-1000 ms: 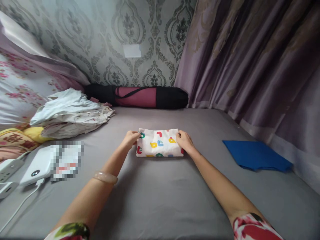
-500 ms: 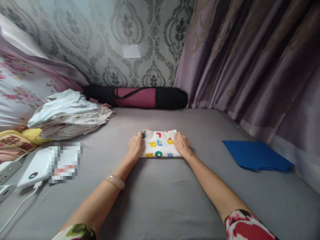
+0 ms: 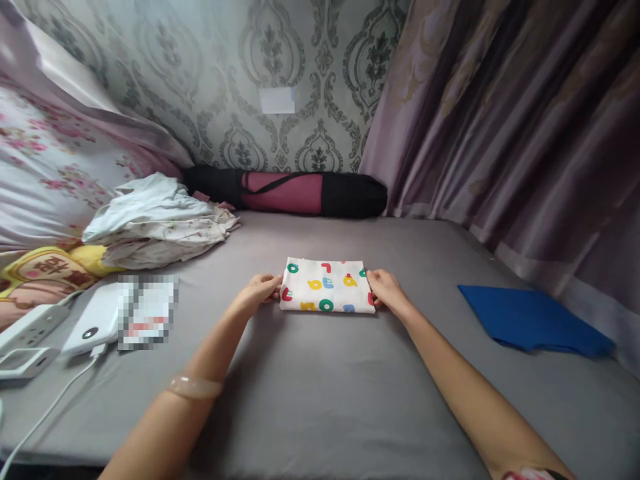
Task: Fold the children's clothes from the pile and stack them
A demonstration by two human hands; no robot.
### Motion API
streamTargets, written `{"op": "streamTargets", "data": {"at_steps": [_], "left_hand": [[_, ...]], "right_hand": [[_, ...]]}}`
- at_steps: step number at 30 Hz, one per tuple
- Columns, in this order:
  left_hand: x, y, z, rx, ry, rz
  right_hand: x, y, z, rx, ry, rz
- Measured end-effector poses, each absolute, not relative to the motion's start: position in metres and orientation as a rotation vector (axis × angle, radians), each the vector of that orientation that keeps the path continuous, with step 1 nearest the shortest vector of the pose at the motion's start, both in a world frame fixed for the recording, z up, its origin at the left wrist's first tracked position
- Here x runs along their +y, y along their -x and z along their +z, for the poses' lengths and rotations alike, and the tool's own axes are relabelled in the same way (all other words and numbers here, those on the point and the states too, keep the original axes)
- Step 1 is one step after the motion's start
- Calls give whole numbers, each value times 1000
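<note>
A white folded cloth [image 3: 327,287] printed with colourful letters lies flat on the grey bed sheet [image 3: 310,387], shaped into a neat rectangle. At its left edge, my left hand [image 3: 263,288] is closed with the fingertips on the side of the fold. My right hand [image 3: 387,290] pinches the opposite edge, its fingers partly tucked under the cloth. Whether the cloth is a garment cannot be made out. A pale bangle [image 3: 195,387] circles my left forearm.
A flat blue cloth [image 3: 535,320] lies to the right. On the left are a crumpled clothes pile [image 3: 160,220], a white power bank [image 3: 97,320] with a cable, and a power strip [image 3: 33,327]. A black and maroon long bag [image 3: 285,193] rests against the wall.
Both hands have shifted from lying over the cloth's sides outward to its left and right edges, so more of the print shows. The view has turned slightly left.
</note>
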State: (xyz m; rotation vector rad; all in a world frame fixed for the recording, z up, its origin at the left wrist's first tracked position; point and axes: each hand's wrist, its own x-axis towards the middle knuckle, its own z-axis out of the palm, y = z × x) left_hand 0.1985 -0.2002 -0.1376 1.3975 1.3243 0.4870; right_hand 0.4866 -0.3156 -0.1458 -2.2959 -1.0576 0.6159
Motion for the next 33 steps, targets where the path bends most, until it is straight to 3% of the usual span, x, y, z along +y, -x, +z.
{"op": "streamTargets", "data": {"at_steps": [8,16,22,33], "left_hand": [[-210,-181,-144,1212,-1509,336],[-228,-197,-136,1124,-1479,608],[-227,-195,-145,1143,-1464,451],[-231,-196,-156,1233,-1605,538]], "right_hand": [[-347,-472,-151,-1055,2155,662],[-348,-467,-150,-1009,2182,615],[-348,-464,-154,-981,2188,645],[-352,-462,-153,-1038,2233,605]]}}
